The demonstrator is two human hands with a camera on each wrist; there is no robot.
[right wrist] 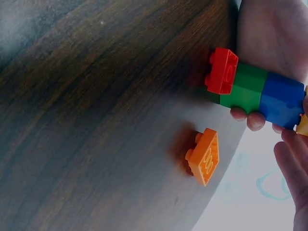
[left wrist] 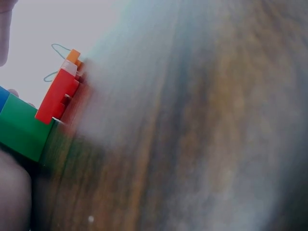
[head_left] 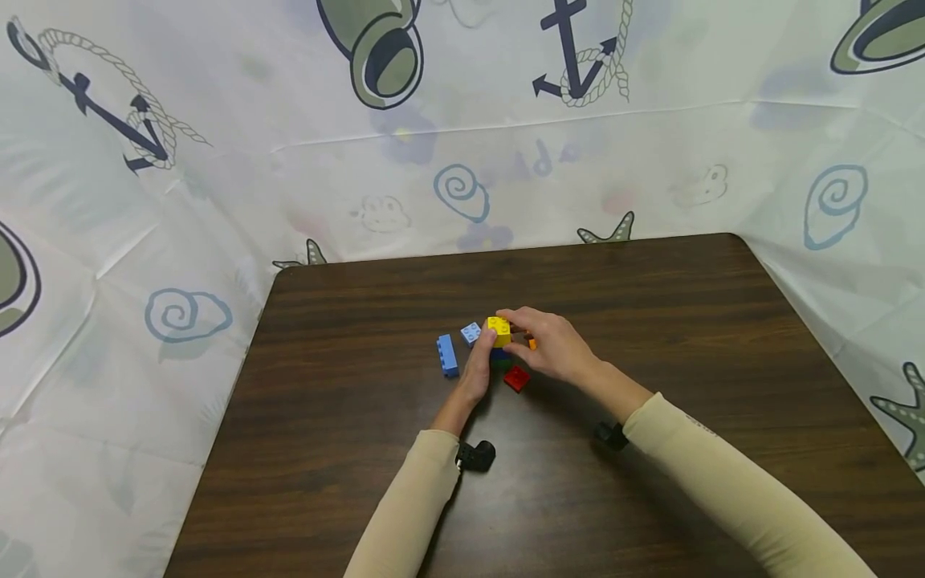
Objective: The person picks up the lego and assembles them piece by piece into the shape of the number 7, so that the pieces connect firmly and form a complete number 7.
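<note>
A stack of toy building bricks stands on the table: a green brick (right wrist: 245, 87) at the bottom, a dark blue brick (right wrist: 283, 100) over it and a yellow brick (head_left: 499, 331) on top. My left hand (head_left: 477, 368) holds the stack from the left, its fingertips showing behind the green and blue bricks in the right wrist view. From the right, my right hand (head_left: 558, 347) pinches the yellow brick between thumb and fingers. Close in front of the stack lies a red brick (head_left: 516, 378), hollow underside showing in the right wrist view.
An orange brick (right wrist: 205, 156) lies to the right, partly behind my right hand in the head view. Left of the stack are a long blue brick (head_left: 447, 356) and a small light blue brick (head_left: 471, 333). A patterned curtain (head_left: 506, 193) hangs beyond the dark wooden table (head_left: 347, 321).
</note>
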